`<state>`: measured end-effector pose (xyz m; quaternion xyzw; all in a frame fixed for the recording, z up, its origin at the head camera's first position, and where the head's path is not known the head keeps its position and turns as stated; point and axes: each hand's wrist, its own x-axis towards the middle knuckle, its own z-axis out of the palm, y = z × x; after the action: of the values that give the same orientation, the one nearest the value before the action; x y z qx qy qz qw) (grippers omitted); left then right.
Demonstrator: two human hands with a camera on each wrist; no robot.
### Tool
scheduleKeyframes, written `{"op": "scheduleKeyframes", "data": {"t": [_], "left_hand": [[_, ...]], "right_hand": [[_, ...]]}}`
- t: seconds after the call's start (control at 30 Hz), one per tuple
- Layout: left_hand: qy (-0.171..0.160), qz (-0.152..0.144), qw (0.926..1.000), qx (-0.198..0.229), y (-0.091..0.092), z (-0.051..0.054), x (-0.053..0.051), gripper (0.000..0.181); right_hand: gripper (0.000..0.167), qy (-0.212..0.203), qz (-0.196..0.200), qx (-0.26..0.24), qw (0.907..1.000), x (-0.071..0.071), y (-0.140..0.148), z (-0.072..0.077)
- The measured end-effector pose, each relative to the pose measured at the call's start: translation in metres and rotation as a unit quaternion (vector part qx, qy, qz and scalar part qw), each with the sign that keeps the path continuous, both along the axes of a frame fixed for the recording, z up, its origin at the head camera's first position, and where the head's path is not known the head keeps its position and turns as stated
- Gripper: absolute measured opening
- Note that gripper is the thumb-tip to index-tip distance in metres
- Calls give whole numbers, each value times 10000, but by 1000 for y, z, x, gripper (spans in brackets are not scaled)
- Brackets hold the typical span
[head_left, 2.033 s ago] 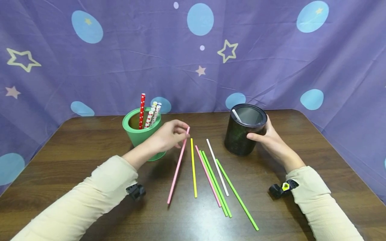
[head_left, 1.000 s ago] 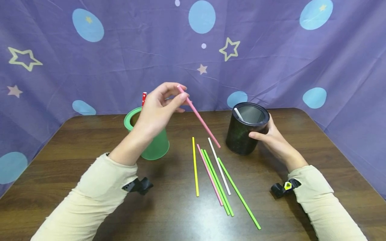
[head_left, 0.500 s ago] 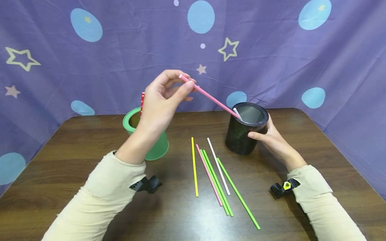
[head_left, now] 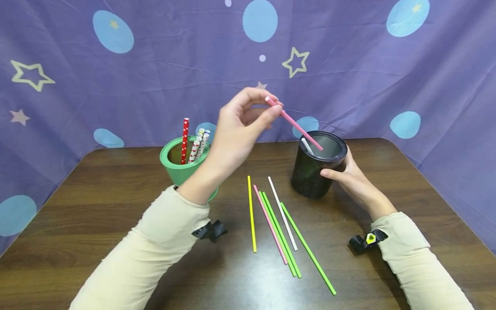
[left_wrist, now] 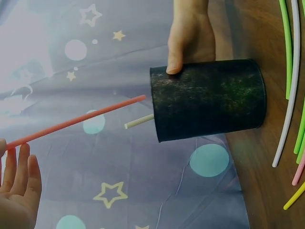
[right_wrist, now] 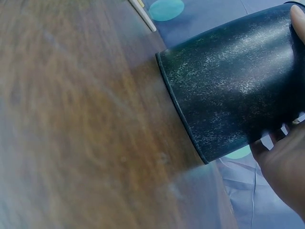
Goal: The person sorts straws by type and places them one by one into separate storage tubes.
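Note:
Pinched near its upper end by the left hand [head_left: 244, 129], a pink straw [head_left: 298, 125] slants down to the right, its lower end over the mouth of a black can [head_left: 313, 178]. In the left wrist view that end of the pink straw [left_wrist: 76, 121] stands just outside the can [left_wrist: 209, 100], beside a white straw [left_wrist: 139, 121] that sticks out of it. The right hand [head_left: 354, 183] grips the can's right side, thumb on the front. In the right wrist view the right hand [right_wrist: 286, 167] is partly cut off against the can [right_wrist: 228, 86].
A green bucket [head_left: 180, 174] with red and patterned straws stands at the left, partly behind the left forearm. Between the containers lie a yellow straw [head_left: 252, 215], a pink straw [head_left: 271, 226], a white straw [head_left: 283, 214] and several green straws [head_left: 308, 249]. A purple curtain [head_left: 217, 51] hangs behind the table.
The left hand has picked up the pink straw from the table, raised it and carried it right to the can's mouth. The right hand has kept its grip on the can.

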<state>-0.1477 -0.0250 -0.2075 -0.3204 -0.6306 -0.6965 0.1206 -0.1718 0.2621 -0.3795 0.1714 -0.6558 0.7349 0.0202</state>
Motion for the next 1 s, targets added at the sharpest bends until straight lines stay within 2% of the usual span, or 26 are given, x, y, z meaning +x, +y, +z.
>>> {"op": "scheduleKeyframes", "data": {"t": [0.13, 0.37, 0.53, 0.63, 0.73, 1.0], "left_hand": [[53, 45, 9998, -166, 10, -4, -4, 15], [167, 15, 9985, -513, 24, -14, -11, 16], [137, 15, 9958, -902, 29, -22, -14, 16], [151, 84, 9940, -1081, 30, -26, -17, 17], [138, 114, 9923, -1225, 31, -31, -19, 18], [21, 93, 9869, -1607, 33, -44, -20, 18]], "right_hand": [[81, 48, -38, 19, 10000, 5, -4, 6], [84, 159, 39, -103, 9998, -4, 4, -5], [85, 97, -61, 150, 9998, -13, 10, -18], [86, 105, -73, 125, 9998, -17, 12, -23], [88, 61, -78, 129, 9999, -14, 10, -20], [80, -138, -181, 164, 9996, 7, -7, 7]]}}
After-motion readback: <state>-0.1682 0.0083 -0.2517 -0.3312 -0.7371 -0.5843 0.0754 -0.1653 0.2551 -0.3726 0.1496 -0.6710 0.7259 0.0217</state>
